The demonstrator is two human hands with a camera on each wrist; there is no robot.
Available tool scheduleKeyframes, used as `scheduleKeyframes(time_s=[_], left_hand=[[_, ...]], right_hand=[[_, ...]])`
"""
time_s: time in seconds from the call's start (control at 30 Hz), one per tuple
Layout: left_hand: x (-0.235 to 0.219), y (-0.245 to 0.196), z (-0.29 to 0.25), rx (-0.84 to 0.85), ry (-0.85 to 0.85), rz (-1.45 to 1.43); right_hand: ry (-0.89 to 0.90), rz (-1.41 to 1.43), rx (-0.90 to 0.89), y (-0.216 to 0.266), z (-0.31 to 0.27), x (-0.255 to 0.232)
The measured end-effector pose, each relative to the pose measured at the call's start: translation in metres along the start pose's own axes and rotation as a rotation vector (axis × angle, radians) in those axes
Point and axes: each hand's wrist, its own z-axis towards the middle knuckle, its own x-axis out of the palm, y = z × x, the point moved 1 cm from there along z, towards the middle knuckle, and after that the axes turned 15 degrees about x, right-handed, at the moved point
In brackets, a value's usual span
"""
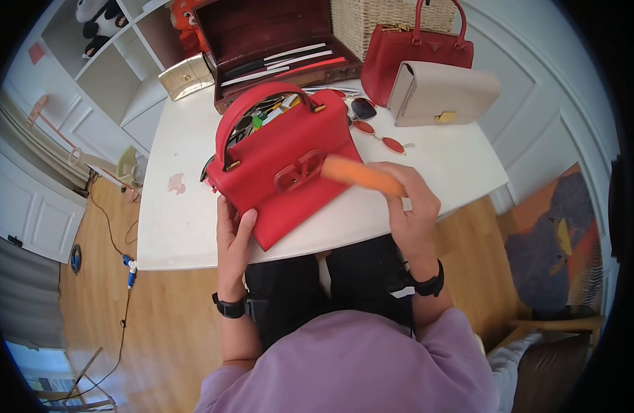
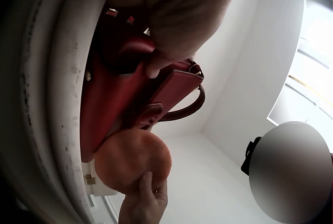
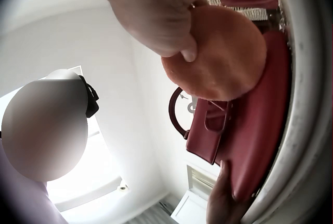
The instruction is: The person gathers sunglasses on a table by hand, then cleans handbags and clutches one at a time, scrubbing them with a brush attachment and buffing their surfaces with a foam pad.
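Observation:
A red handbag (image 1: 289, 165) with a raised top handle and a V emblem stands tilted on the white table. The left hand (image 1: 233, 237) holds its lower left corner, thumb on the front and fingers behind. In the right hand (image 1: 413, 206) a round, flat orange pad (image 1: 361, 175) is pinched at its edge, held by the bag's front near the emblem. The right wrist view shows the pad's (image 3: 216, 52) broad face in front of the bag (image 3: 255, 125); whether they touch is unclear.
Behind the bag are an open brown case (image 1: 275, 34) and a gold purse (image 1: 187, 77). Sunglasses (image 1: 364, 109), a beige bag (image 1: 441, 93), another red handbag (image 1: 420, 51) and a wicker basket (image 1: 351, 24) stand at the right back. The table's front edge (image 1: 317, 251) borders the lap.

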Motion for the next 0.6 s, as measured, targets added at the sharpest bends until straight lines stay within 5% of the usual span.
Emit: scheduleKeyframes(time_s=[0.07, 0.13, 0.4, 0.53, 0.6], left_hand=[[-0.001, 0.001, 0.000, 0.001, 0.005, -0.001], [0.000, 0.002, 0.000, 0.004, 0.008, 0.002], [-0.004, 0.004, -0.002, 0.034, 0.002, 0.053], [-0.003, 0.003, 0.002, 0.032, -0.011, 0.051], [-0.004, 0.006, -0.001, -0.010, -0.036, -0.026]], right_hand=[[-0.083, -0.007, -0.006, -0.002, 0.001, -0.003], [0.090, 0.014, -0.088, 0.001, -0.001, 0.003], [0.126, -0.222, -0.142, 0.019, -0.022, 0.029], [0.378, -0.248, -0.344, 0.033, -0.028, 0.026], [0.389, 0.036, -0.337, 0.048, -0.016, 0.017]])
